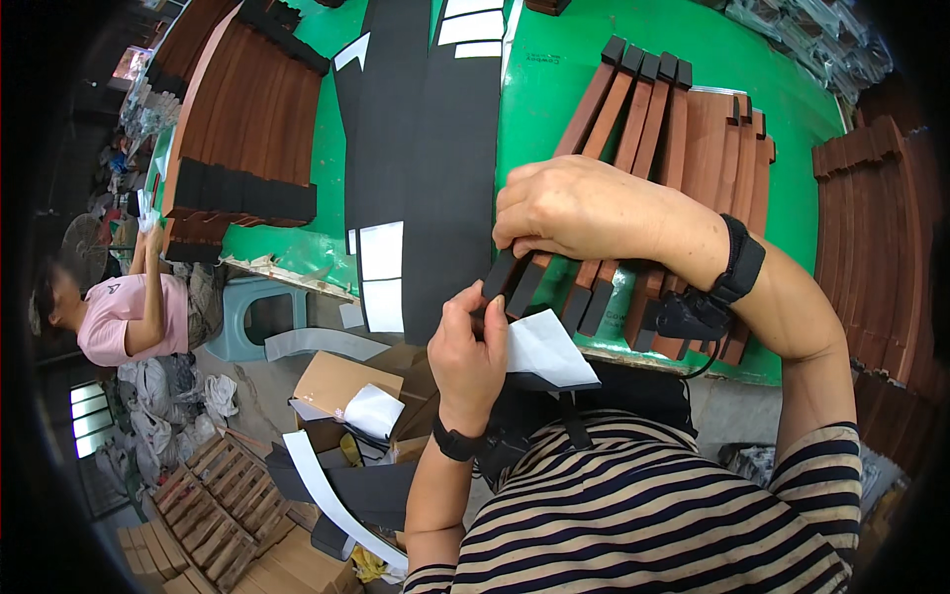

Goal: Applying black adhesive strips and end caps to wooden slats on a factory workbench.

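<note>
Several reddish-brown wooden strips (618, 119) with black padded ends lie side by side across the green table. Over the near end of the leftmost strip, my right hand (574, 203) is curled closed, its fingertips hidden beneath it. My left hand (465, 346) pinches the same black end (503, 277) between thumb and fingers. Beside the left thumb sticks out a black sheet piece with white backing paper (544, 348); whether the left hand also holds it, I cannot tell. A black strap is on each wrist.
Long black sheets (426, 148) with white-backed patches run along the green table (554, 89). Stacked wooden strips stand at left (247, 119) and right (871, 247). Below the table edge are a cardboard box (346, 386) and a blue stool (247, 317). A person in pink (134, 317) works at left.
</note>
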Demonstrator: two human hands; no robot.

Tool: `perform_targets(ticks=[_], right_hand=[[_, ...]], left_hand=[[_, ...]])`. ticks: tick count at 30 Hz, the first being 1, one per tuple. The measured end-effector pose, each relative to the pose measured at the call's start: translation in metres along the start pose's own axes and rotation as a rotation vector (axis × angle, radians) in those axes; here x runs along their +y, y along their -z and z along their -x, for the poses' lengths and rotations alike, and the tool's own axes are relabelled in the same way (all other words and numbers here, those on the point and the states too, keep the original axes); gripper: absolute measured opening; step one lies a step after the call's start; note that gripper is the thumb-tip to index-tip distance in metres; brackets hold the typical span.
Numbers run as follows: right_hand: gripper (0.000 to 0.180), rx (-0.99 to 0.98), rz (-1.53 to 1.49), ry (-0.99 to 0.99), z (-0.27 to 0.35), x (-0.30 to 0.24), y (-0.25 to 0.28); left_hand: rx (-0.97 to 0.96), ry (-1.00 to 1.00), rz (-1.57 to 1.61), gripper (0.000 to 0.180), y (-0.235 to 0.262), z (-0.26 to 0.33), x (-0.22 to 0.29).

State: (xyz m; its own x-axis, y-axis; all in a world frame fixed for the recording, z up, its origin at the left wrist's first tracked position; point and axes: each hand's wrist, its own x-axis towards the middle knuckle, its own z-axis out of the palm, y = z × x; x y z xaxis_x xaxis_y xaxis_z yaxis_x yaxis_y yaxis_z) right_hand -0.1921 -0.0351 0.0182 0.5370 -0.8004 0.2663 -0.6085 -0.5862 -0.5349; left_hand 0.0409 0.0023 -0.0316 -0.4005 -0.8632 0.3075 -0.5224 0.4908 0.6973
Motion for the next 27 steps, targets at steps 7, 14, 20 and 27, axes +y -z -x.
perform_targets(ticks=[7, 14, 20, 27], right_hand=[[0.013, 0.011, 0.023, 0.014, 0.0002, 0.0003, -0.0014], [0.010, 0.017, -0.011, 0.038, 0.0002, 0.0039, -0.0018], [0.010, 0.021, -0.039, 0.035, -0.0003, 0.0064, -0.0012], [0.011, 0.032, -0.054, 0.027, 0.0000, 0.0070, -0.0037]], left_hand=[[-0.016, -0.016, -0.006, 0.024, 0.0018, -0.0030, 0.0015], [-0.002, -0.041, -0.036, 0.023, 0.0004, -0.0031, -0.0016], [-0.006, -0.020, -0.043, 0.022, 0.0005, -0.0022, -0.0011], [-0.018, -0.028, -0.056, 0.019, 0.0007, -0.0019, -0.0006]])
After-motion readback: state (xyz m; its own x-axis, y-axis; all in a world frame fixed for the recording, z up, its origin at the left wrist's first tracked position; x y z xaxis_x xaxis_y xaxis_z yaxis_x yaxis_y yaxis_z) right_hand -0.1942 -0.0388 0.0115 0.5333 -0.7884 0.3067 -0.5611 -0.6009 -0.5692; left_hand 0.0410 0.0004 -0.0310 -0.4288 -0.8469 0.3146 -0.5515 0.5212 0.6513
